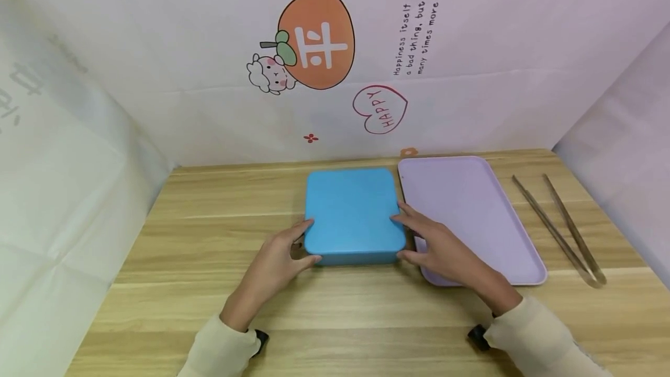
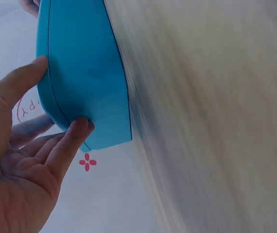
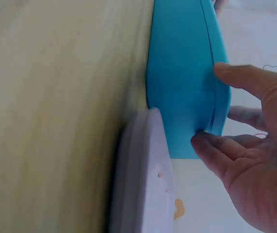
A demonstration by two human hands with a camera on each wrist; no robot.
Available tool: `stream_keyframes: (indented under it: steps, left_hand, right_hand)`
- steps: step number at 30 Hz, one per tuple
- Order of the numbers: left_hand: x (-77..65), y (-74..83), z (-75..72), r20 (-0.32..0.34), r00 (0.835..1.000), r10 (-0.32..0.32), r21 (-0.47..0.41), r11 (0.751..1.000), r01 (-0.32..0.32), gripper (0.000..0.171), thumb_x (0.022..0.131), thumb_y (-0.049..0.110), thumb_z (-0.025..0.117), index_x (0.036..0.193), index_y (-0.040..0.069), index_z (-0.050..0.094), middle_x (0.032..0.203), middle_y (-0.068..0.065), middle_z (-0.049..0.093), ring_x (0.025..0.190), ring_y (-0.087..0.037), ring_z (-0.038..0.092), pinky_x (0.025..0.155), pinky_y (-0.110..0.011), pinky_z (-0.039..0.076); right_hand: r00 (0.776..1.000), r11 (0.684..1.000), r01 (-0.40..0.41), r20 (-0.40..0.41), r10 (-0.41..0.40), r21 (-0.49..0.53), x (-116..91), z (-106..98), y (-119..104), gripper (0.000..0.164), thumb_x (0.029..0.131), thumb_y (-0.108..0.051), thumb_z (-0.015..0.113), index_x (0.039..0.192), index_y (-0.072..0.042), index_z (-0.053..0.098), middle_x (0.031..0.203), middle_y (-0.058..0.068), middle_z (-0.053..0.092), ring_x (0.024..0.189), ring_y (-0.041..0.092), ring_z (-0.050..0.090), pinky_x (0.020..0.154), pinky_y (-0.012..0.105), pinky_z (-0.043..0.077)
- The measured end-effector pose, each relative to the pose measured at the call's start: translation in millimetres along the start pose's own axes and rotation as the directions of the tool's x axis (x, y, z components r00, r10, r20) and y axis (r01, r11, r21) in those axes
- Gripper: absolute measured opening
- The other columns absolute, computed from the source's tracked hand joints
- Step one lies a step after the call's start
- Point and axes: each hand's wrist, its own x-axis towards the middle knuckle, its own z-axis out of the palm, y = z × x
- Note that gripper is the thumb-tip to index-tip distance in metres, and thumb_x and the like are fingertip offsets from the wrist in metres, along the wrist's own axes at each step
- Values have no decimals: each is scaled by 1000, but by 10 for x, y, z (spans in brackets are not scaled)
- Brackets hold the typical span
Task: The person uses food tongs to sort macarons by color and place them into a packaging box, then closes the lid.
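A blue lidded box (image 1: 355, 211) lies flat on the wooden table, its lid (image 2: 43, 73) seated with a thin seam round the sides. My left hand (image 1: 272, 263) holds its left side, thumb at the front corner and fingers along the side. On the opposite side, my right hand (image 1: 445, 249) grips it in the same way, reaching over the edge of the tray. Thumb and fingertips touch around the lid's seam in both wrist views, at the left (image 2: 34, 150) and right (image 3: 255, 155) hands. What is inside the box is hidden.
A light purple tray (image 1: 471, 208) lies close against the box's right side, partly under my right forearm. Metal tongs (image 1: 562, 231) lie spread farther right. A white printed cloth (image 1: 209, 63) hangs behind the table (image 1: 209, 237) and along both sides.
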Motion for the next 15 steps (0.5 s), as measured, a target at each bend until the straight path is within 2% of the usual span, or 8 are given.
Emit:
stream_keyframes:
  steps: [4, 10, 15]
  left_hand:
    - [0, 24, 16, -28, 1000, 9, -27, 1000, -10, 75, 86, 12, 87, 151, -2, 53, 151, -22, 56, 117, -31, 74, 92, -37, 61]
    - [22, 40, 22, -36, 999, 5, 6, 1000, -5, 72, 86, 10, 87, 150, -2, 54, 148, -23, 60, 110, -30, 76, 88, -35, 62]
    - [17, 34, 35, -44, 999, 12, 7, 1000, -11, 69, 87, 9, 86, 148, -3, 56, 148, -24, 59, 108, -30, 77, 86, -32, 62]
  right_hand:
    - [999, 999, 9, -41, -7, 45, -8, 32, -1, 64, 89, -7, 83, 147, 3, 56, 163, 33, 35, 133, 45, 60, 97, 50, 57]
    - [998, 999, 20, -61, -17, 44, -15, 52, -3, 64, 89, -5, 83, 146, 4, 56, 162, 33, 37, 134, 47, 59, 95, 49, 58]
    - [998, 997, 15, -65, -11, 72, -31, 86, -10, 63, 89, 1, 81, 146, 6, 55, 162, 35, 34, 129, 46, 63, 90, 42, 61]
